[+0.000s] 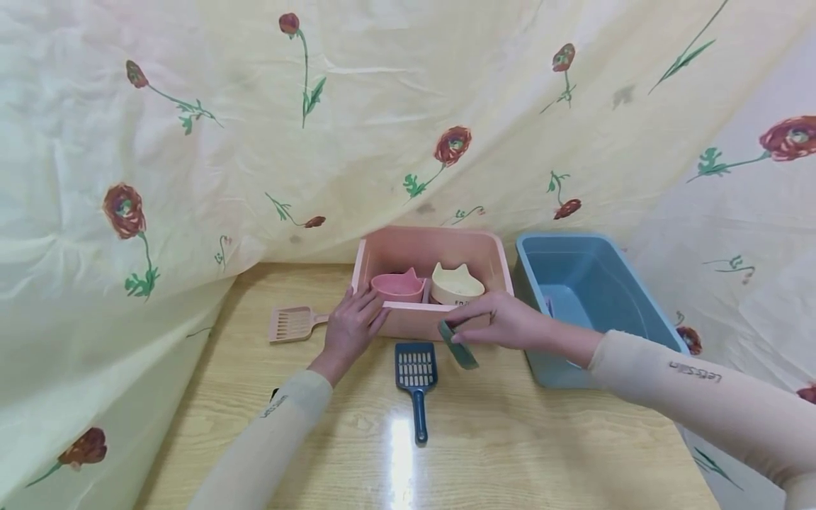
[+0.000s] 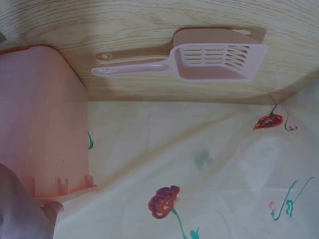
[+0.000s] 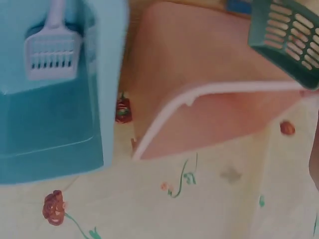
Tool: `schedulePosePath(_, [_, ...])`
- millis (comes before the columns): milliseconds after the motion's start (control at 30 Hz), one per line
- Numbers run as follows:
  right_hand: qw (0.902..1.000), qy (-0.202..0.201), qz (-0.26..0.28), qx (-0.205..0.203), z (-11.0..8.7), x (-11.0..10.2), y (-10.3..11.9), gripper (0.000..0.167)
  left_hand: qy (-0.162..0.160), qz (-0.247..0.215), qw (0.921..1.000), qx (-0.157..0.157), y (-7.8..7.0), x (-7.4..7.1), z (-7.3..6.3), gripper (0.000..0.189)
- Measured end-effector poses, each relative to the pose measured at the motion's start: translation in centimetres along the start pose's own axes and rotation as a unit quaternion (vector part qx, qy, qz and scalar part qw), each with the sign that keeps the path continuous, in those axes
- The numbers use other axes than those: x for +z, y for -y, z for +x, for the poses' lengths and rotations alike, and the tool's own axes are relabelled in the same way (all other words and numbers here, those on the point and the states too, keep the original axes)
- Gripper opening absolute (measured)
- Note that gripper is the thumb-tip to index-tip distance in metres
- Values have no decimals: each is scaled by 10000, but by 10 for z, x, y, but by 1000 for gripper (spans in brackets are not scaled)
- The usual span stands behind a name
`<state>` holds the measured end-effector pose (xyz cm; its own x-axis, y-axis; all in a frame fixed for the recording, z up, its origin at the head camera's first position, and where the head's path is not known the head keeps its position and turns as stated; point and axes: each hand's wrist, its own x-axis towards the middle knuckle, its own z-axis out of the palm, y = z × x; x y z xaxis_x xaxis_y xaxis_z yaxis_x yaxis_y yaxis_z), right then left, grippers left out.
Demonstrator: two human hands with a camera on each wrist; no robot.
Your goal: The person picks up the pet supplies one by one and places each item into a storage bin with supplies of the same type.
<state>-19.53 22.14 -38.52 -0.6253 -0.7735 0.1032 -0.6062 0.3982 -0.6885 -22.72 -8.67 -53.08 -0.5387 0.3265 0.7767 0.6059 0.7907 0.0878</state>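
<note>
My right hand (image 1: 494, 322) holds a green slotted litter scoop (image 1: 462, 352) just before the front wall of a pink litter box (image 1: 414, 322). The scoop's slotted pan (image 3: 281, 37) shows at the upper right of the right wrist view. My left hand (image 1: 353, 322) grips the box at its front left corner, fingers over the rim. Inside the box are a pink cat-eared bowl (image 1: 398, 285) and a cream cat-eared bowl (image 1: 455, 282), side by side. On the table below lies a dark blue litter scoop (image 1: 416, 375), handle toward me.
To the right stands a blue litter box (image 1: 542, 368), with a pale lavender scoop (image 3: 52, 52) inside. A pale pink scoop (image 1: 293, 324) lies left of my left hand. Behind the wooden table (image 1: 510, 439) hangs a floral cloth (image 1: 382, 106).
</note>
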Motion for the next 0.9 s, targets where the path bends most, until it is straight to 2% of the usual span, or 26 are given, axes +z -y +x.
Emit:
schedulePosePath(133, [9949, -443, 849, 321, 1, -12, 8, 36, 87, 17, 9999, -47, -1, -2, 1, 31])
schedulePosePath(300, [9781, -920, 1733, 692, -3, -30, 7, 38, 53, 40, 10000, -18, -1, -3, 1, 31])
schedulePosePath(433, [9657, -1317, 2018, 966, -11, -46, 3, 37, 24, 40, 10000, 19, 0, -2, 0, 31])
schedulePosePath(533, [9532, -1563, 2407, 954, -20, -57, -6, 35, -8, 30, 10000, 41, -1, -3, 1, 31])
schedulePosePath(667, [9304, -1867, 3061, 768, -33, -69, -19, 35, -56, 33, 10000, 63, -1, -2, 0, 33])
schedulePosePath(733, [9228, -2014, 3200, 735, -39, -75, -25, 34, -76, 49, 9999, 79, 0, -1, 0, 34])
schedulePosePath(900, [9079, -2359, 3317, 998, -54, -89, -41, 33, -116, 100, 9998, 128, 0, 0, 0, 34])
